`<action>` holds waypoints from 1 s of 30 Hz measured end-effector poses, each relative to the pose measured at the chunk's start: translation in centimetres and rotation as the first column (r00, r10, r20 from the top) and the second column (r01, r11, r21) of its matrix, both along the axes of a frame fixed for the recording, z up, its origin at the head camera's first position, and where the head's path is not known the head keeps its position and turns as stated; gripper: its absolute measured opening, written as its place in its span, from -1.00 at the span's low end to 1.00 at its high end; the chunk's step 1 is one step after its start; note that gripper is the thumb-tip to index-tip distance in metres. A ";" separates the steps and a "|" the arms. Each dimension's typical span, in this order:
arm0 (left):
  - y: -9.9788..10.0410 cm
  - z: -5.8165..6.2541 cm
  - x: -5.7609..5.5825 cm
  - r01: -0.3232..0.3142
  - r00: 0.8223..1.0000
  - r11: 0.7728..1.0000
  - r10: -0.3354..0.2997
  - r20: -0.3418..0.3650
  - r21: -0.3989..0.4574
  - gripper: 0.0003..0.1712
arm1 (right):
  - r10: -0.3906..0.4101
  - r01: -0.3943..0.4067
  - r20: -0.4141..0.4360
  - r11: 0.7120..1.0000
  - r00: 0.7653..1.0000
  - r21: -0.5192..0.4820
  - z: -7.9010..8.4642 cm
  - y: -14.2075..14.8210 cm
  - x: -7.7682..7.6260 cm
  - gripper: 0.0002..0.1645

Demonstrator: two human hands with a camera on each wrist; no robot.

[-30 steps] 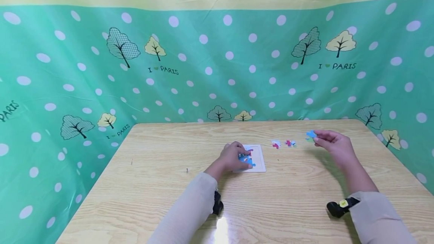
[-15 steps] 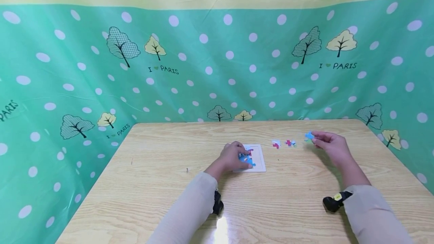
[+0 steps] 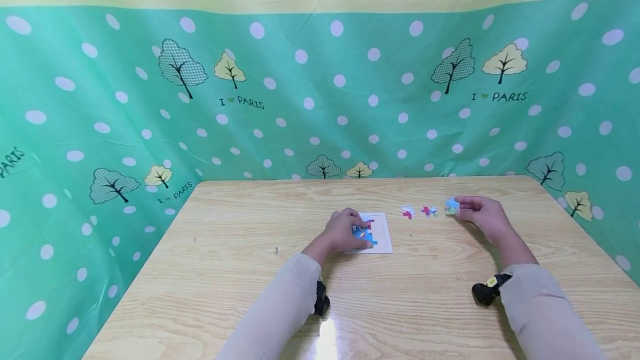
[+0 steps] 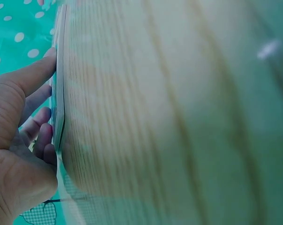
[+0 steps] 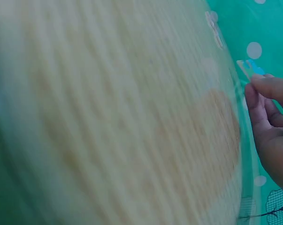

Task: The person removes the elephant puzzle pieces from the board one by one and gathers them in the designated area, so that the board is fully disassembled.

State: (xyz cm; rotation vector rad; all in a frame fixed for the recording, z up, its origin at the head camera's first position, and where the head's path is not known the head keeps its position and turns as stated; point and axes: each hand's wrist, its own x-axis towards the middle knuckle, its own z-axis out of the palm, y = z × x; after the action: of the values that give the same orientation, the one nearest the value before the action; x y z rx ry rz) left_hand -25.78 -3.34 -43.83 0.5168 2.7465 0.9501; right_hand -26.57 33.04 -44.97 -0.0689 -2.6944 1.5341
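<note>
A blue and green jigsaw piece (image 3: 452, 206) is pinched between the thumb and fingers of my right hand (image 3: 483, 217), over the right part of the table. The right wrist view shows that piece (image 5: 250, 68) sticking out past the fingertips. My left hand (image 3: 344, 230) rests on a white-framed puzzle board (image 3: 386, 248), its thumb and fingers spread on the surface and covering the left part. Joined blue and red pieces (image 3: 365, 235) show between thumb and fingers, with bare board to their right. Edge-on in the left wrist view, the board (image 4: 60, 89) looks thin and flat.
Between the board and my right hand lie a white and red loose piece (image 3: 407, 213) and a small red and blue group (image 3: 428, 211). A tiny dark bit (image 3: 276, 250) lies left of the board. A green dotted curtain (image 3: 280, 143) hangs behind the wooden table (image 3: 210, 293).
My right hand has moved a little left with the jigsaw piece, towards the loose pieces, and the piece has turned slightly. My left hand and the board have stayed put.
</note>
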 end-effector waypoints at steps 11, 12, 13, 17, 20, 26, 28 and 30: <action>-0.1 -0.1 -0.1 0.009 1.000 1.000 -0.009 -0.011 -0.011 -0.47 | 0.001 0.004 -0.026 0.983 1.000 0.183 -0.6 0.4 -0.7 -0.47; -0.1 -0.1 -0.1 0.009 1.000 1.000 -0.010 -0.012 -0.014 -0.46 | 0.011 -0.004 -0.033 0.979 0.999 0.205 -0.6 0.4 -0.6 -0.47; -0.1 -0.1 -0.1 0.011 1.000 1.000 -0.011 -0.014 -0.019 -0.46 | 0.020 -0.011 -0.035 0.974 0.999 0.224 -0.5 0.4 -0.6 -0.48; -0.1 -0.1 -0.1 0.018 1.000 1.000 -0.019 -0.022 -0.025 -0.45 | 0.052 -0.045 -0.018 0.958 0.998 0.283 -0.2 0.4 -0.6 -0.47; -0.1 0.0 -0.1 0.019 1.000 1.000 -0.019 -0.022 -0.024 -0.45 | 0.068 -0.063 -0.005 0.952 0.998 0.299 -0.1 0.4 -0.6 -0.45; -0.1 0.0 -0.1 0.018 1.000 0.999 -0.018 -0.019 -0.026 -0.45 | 0.082 -0.072 -0.026 0.959 0.996 0.275 -0.2 0.7 -0.5 -0.40; -0.1 0.0 -0.1 0.017 1.000 0.999 -0.018 -0.020 -0.029 -0.46 | 0.078 -0.068 -0.034 0.968 0.996 0.240 -0.2 0.8 -0.4 -0.40; -0.1 0.0 -0.1 0.017 1.000 0.999 -0.017 -0.020 -0.031 -0.45 | 0.071 -0.063 -0.035 0.978 0.997 0.200 -0.2 0.8 -0.2 -0.41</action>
State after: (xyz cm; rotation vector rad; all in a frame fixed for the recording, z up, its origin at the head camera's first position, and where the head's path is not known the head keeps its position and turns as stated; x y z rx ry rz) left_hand -25.86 -3.39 -43.80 0.5462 2.7651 0.9021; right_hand -26.79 33.82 -45.18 0.0611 -2.8262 1.2571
